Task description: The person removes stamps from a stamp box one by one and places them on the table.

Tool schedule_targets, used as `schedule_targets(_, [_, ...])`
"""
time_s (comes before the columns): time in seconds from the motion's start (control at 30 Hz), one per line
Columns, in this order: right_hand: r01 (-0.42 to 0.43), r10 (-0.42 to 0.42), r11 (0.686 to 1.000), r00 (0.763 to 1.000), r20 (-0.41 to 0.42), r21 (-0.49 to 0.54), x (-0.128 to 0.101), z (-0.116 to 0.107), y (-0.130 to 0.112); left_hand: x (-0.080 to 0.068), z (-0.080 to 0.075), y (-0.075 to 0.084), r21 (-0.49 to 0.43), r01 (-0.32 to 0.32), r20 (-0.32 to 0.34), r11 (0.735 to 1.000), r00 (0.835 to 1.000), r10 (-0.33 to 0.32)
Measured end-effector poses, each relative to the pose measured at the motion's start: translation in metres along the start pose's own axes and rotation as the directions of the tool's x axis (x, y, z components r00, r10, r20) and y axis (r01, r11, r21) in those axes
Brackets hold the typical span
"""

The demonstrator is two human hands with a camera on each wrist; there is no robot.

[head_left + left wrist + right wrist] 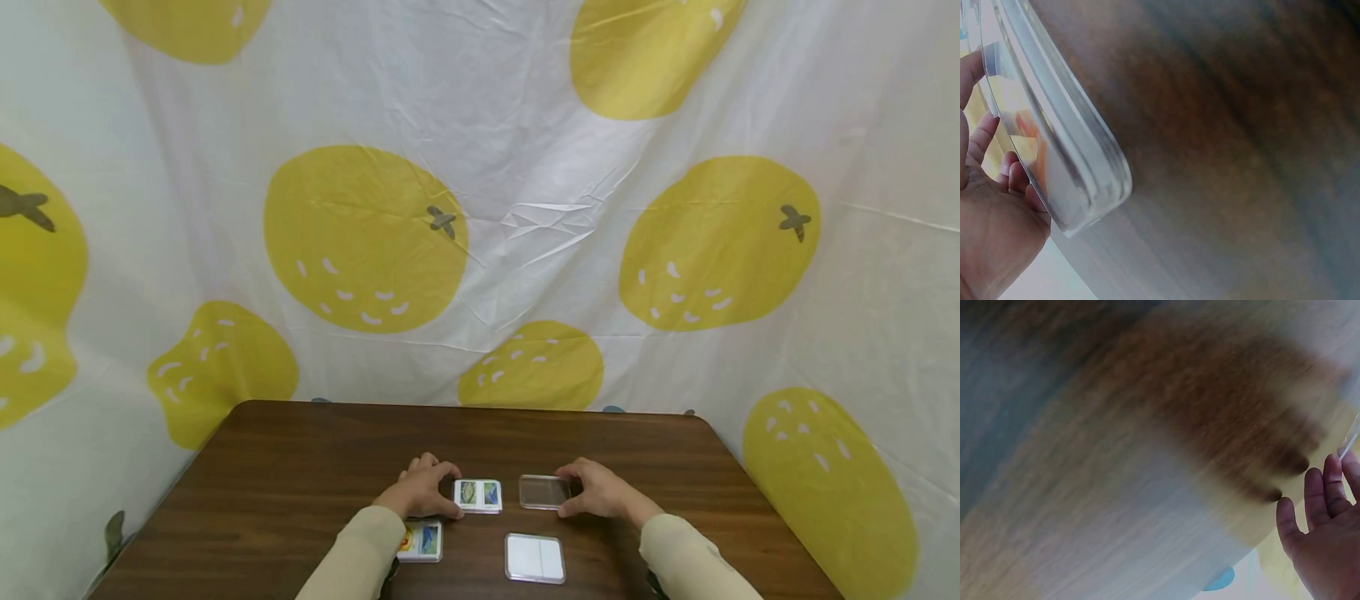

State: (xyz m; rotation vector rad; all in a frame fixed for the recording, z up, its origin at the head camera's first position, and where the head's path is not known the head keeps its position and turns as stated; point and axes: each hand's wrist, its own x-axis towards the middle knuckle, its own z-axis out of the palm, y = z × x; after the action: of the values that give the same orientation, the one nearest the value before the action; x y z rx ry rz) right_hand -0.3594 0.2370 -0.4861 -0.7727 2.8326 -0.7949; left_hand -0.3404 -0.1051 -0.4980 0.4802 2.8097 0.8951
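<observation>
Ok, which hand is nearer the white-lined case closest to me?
Right. The right hand is just beyond the white-lined case; the left hand sits farther away, beside the picture cards.

No text, label, brand, number or sign can be read in any view. Small coloured pictures are seen on the card stack (477,495) and on the second card case (422,540) on the table (300,467), but they are too small to be made out.
</observation>
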Motion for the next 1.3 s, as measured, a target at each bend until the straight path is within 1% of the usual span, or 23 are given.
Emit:
schedule_targets(0.17, [-0.010,0.010,1.000,1.000,-0.001,-0.009,-0.001,-0.002,0.001,0.000,-0.001,0.000,-0.006,0.004,0.004,1.000,1.000,-0.004])
schedule_targets(0.6, [0.009,-0.009,1.000,1.000,0.004,-0.012,-0.012,-0.005,0.011,-0.001,0.000,0.001,0.000,-0.006,0.005,1.000,1.000,0.006])
schedule_targets(0.83, [-0.021,0.021,1.000,1.000,-0.004,0.014,-0.019,-0.011,0.019,-0.001,0.001,0.001,-0.003,-0.005,0.004,1.000,1.000,0.005])
schedule_targets(1.0, [-0.024,0.024,1.000,1.000,-0.014,0.000,-0.024,-0.015,0.026,-0.001,0.001,0.000,0.000,-0.009,0.001,1.000,1.000,0.009])
schedule_targets(1.13, [-0.044,0.044,0.999,0.999,-0.016,-0.007,-0.027,-0.016,0.030,-0.001,0.001,0.001,-0.002,-0.006,0.004,1.000,1.000,0.006])
schedule_targets(1.3, [-0.059,0.059,0.998,0.998,-0.009,-0.016,-0.027,-0.017,0.031,0.000,0.001,-0.001,0.003,-0.009,-0.007,1.000,1.000,0.009])
